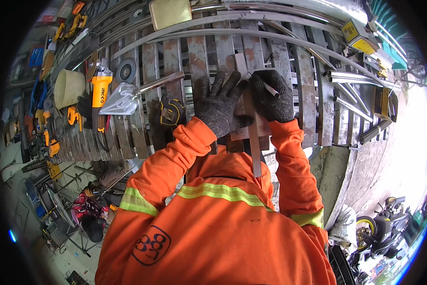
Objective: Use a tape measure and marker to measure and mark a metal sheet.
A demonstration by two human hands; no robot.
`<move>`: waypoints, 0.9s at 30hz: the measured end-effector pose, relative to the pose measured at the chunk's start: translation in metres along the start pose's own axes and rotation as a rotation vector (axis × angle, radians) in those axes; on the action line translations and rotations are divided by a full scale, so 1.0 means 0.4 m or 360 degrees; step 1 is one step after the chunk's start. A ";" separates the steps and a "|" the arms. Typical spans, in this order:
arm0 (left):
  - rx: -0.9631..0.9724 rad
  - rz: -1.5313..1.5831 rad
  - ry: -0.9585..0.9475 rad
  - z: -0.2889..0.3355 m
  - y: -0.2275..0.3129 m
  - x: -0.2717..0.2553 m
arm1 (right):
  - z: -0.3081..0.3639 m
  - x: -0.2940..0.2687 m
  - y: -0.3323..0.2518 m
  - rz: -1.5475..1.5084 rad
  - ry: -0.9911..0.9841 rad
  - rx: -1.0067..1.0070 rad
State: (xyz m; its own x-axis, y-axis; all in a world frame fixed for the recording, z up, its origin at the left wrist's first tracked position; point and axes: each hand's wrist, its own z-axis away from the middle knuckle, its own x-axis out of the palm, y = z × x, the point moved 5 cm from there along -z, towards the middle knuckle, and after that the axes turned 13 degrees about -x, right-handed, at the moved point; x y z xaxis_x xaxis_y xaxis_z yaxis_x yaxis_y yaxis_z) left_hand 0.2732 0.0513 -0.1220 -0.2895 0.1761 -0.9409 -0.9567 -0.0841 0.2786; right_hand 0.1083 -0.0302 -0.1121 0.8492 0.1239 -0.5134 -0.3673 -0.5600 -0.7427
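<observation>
"Across the slatted metal desk [307, 109], seen from the head, what lies about?"

"Left, an angle grinder [100, 92] and a tape measure [171, 113]; right, shiny tubes [354, 79]. Lower right in the room stands a motorcycle [390, 232]."

"And the flat metal strip [254, 147]?"

"Between the hands, long axis running away from the wearer, near end toward the torso, far end slightly left. The left hand [221, 103] is spread, thumb at the strip; the right hand [273, 95] pinches a slim pen-like stick [271, 90]."

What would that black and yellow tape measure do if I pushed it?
The tape measure would probably slide, not roll, because its case looks squarish. It might catch on gaps between the slats of the table.
</observation>
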 end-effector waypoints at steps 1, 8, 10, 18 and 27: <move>-0.0002 -0.0022 -0.0020 -0.001 0.004 -0.006 | 0.003 -0.003 0.001 -0.0013 -0.0010 0.0002; -0.0027 -0.0026 -0.0079 -0.002 0.004 -0.004 | -0.011 -0.005 -0.012 -0.0023 -0.0023 -0.0118; -0.0005 0.0005 -0.0049 -0.003 0.004 -0.002 | -0.013 -0.009 -0.013 0.0004 -0.0034 -0.0199; 0.0061 0.0106 0.0157 0.002 -0.005 0.005 | 0.051 -0.063 -0.066 -0.0113 -0.0123 -0.0052; 0.0110 0.0178 0.0149 0.006 -0.005 0.008 | 0.160 -0.093 -0.111 -0.0007 -0.0146 0.0276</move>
State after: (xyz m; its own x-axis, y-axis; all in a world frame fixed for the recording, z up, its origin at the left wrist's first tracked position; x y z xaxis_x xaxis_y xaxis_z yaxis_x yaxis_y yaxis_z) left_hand 0.2740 0.0545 -0.1250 -0.3936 0.0767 -0.9161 -0.9193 -0.0300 0.3925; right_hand 0.0687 0.0424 -0.0872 0.8155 0.2049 -0.5412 -0.4303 -0.4106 -0.8039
